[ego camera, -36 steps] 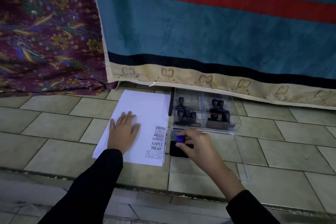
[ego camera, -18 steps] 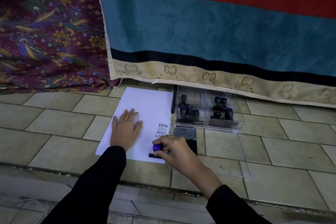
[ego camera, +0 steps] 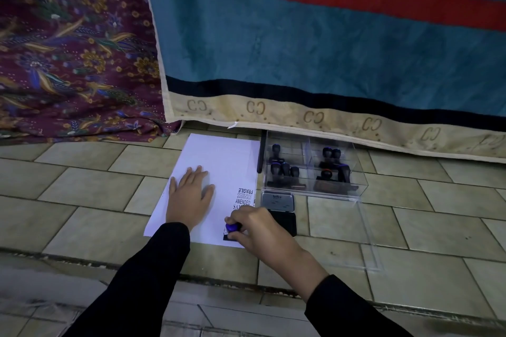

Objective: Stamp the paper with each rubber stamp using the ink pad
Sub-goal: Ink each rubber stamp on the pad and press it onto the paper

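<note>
teal blanket with a red stripe point(ego camera: 328, 35) hangs at the rear, a maroon floral cloth point(ego camera: 68, 49) to its left. beige tiled floor point(ego camera: 82, 200) carries a white paper sheet point(ego camera: 219, 161), printed down its right edge with words including "fragile" and "amended". just right of the sheet stands a clear plastic box point(ego camera: 353, 172) holding dark-handled rubber stamps point(ego camera: 284, 172). black ink pad point(ego camera: 286, 220), lid raised, sits in front of the box. left hand point(ego camera: 189, 197) lies flat on the sheet, fingers straight and together, thumb apart. right hand point(ego camera: 260, 230) has its fingers curled round a blue-knobbed rubber stamp point(ego camera: 232, 227), whose base sits on the sheet's near right corner.
</note>
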`<state>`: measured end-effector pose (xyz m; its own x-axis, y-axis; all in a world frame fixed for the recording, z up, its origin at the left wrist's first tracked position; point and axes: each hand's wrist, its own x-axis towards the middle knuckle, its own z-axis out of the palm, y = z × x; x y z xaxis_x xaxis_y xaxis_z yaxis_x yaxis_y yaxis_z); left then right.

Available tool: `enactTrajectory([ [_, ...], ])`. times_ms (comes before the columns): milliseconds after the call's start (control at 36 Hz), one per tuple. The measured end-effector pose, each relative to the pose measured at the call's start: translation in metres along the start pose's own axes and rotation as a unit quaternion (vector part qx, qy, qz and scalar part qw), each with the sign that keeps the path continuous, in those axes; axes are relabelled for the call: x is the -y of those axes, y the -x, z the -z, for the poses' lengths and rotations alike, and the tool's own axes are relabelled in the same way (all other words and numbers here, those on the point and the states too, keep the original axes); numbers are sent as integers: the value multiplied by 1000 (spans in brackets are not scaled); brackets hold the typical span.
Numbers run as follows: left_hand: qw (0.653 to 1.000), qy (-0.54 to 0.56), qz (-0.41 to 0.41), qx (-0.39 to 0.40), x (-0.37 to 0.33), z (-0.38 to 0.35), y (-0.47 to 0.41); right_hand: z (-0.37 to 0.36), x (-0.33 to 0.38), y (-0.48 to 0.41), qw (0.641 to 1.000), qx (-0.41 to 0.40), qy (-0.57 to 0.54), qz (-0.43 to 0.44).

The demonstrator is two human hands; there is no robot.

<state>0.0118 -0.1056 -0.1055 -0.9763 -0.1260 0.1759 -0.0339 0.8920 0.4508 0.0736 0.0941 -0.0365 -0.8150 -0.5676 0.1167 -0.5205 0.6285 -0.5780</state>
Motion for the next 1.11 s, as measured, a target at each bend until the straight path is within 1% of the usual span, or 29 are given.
enactTrajectory([
  [167,1000,-1,3,-4,0,0,0,3,1,-4,1000,-2,-12,-21],
  [278,1000,-4,4,-3,0,0,0,2,2,-1,1000,11,1,3],
  [417,1000,-5,4,-5,0,0,0,0,0,0,1000,4,-4,8],
  [472,1000,-2,3,-5,-1,0,0,-2,-1,2,1000,3,-17,9],
  [528,1000,2,2,-7,-1,1,0,-2,-5,1,999,-5,-50,-17],
  [611,1000,11,0,-9,0,1,1,9,-14,-6,984,-54,-143,-97],
  [667,1000,14,0,-9,0,2,1,27,-21,-12,963,-124,-200,-131],
  [722,1000,13,1,-8,0,1,1,52,-32,-18,935,-200,-254,-143],
  [861,1000,4,0,-11,1,-1,0,115,-61,-37,902,-318,-248,-153],
  [917,1000,2,1,-12,2,-1,0,132,-75,-50,893,-354,-219,-172],
  [1000,1000,0,1,-12,3,-1,0,142,-97,-69,895,-365,-159,-202],
  [1111,1000,5,2,-13,2,-1,0,130,-118,-88,919,-315,-92,-219],
])
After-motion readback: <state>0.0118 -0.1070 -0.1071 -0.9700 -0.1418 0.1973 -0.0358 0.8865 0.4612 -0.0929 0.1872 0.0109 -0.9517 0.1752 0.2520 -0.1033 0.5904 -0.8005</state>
